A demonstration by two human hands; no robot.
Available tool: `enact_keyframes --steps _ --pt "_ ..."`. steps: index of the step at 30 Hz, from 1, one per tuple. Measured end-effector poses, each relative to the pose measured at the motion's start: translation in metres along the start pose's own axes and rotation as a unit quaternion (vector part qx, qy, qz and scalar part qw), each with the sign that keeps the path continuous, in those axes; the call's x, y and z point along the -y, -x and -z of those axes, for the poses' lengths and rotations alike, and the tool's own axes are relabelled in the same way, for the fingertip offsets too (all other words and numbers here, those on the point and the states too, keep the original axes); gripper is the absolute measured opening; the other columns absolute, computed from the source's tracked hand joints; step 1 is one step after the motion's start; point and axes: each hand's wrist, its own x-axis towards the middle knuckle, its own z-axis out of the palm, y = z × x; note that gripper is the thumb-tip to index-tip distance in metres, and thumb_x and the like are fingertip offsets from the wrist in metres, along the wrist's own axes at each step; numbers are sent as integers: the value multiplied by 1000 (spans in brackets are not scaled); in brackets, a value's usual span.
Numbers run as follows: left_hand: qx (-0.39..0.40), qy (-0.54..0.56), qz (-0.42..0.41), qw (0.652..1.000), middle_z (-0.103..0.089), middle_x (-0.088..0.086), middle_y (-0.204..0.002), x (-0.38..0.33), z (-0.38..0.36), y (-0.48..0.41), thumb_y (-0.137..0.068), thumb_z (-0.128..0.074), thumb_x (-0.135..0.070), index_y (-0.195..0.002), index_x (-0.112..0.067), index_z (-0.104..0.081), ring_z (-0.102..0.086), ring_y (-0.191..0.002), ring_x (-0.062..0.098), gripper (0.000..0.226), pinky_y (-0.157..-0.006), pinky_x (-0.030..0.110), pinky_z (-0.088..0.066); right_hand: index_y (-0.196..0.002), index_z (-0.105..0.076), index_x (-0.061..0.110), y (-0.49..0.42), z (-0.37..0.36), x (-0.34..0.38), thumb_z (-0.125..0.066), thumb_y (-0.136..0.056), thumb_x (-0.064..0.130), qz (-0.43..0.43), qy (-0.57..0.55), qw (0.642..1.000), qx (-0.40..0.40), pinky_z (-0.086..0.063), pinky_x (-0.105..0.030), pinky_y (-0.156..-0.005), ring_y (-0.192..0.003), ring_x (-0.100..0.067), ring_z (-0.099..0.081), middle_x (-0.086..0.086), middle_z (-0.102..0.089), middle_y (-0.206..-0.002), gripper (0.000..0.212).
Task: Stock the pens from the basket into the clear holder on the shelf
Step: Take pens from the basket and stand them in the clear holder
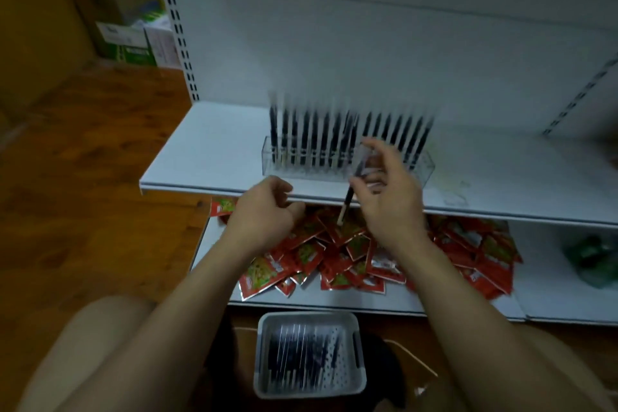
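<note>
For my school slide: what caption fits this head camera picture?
Right hand holds a pen at the clear holder full of pens; more wait in the basket below.

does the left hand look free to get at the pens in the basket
Probably yes: the left hand seems to hold nothing, and the basket sits open-topped below it with nothing over the pens; the right hand holds a pen higher up.

clear glossy plastic holder (347, 164)
</note>
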Motion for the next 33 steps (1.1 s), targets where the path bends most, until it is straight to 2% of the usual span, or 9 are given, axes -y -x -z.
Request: enact_keyframes --steps 3,6,8,14,18,22,25,27,33 --pt "-78 -9 -25 997 -57 -1 -120 -7 15 -24 -87 -66 -38 -127 -19 -51 -55 -107 17 46 -87 32 -46 -127 -53 27 -35 17 12 -71 -86 11 26 -40 995 -89 -44 1 -68 -74 9 -58 18 -55 -92 47" --pt "-158 7 2 987 -51 8 -129 0 18 -56 -85 -67 -39 -130 -13 -47 -49 -120 27 56 -99 43 -44 -127 -52 22 -66 19 13 -70 -86 8 48 -77 981 -170 -48 -5 -72 -77 0 -63 4 -61 -97 47" --pt "-172 16 33 984 -48 11 -133 3 16 -77 -84 -68 -43 -132 -13 -45 -44 -125 30 61 -102 46 -42 -127 -51 19 -84 16 10 -68 -86 7 57 -84 977 -188 -50 -10 -73 -79 -4 -64 2 -63 -99 46" --pt "-122 3 73 990 -45 10 -139 13 9 -116 -75 -72 -56 -136 -15 -41 -41 -129 31 79 -103 50 -40 -128 -50 21 -105 3 -9 -66 -88 7 42 -52 989 -130 -49 -10 -64 -72 -2 -62 8 -61 -97 45" --pt "-103 -45 84 990 -45 10 -140 15 7 -125 -74 -69 -60 -135 -17 -44 -38 -131 33 78 -105 53 -36 -126 -48 28 -106 1 -14 -66 -88 7 22 -58 989 -138 -47 -6 -62 -71 4 -60 16 -59 -93 48" --pt "-91 -34 97 991 -45 10 -141 17 9 -128 -73 -69 -63 -134 -18 -45 -38 -131 33 79 -106 54 -35 -118 -48 34 -106 2 -18 -66 -88 6 31 -25 992 -119 -48 -7 -64 -70 3 -59 17 -58 -89 45" --pt "-99 -45 98 989 -45 10 -141 17 7 -125 -74 -67 -64 -135 -17 -44 -38 -131 33 80 -106 53 -35 -123 -55 25 -100 -6 -24 -63 -89 8 17 43 997 -55 -54 -22 -77 -80 -7 -59 7 -61 -93 40" --pt "-117 -77 99 985 -44 11 -141 12 5 -120 -77 -64 -64 -135 -17 -43 -36 -132 33 78 -105 51 -33 -132 -51 28 -92 -12 -27 -62 -89 10 21 72 997 -18 -53 -30 -79 -83 -12 -58 1 -60 -99 48" --pt "-175 -113 71 976 -41 12 -141 4 -3 -84 -84 -60 -58 -137 -14 -40 -32 -133 32 71 -104 49 -30 -147 -31 38 -57 -10 -22 -57 -92 12 -24 75 997 -23 -49 -27 -76 -78 -6 -55 4 -56 -103 66"
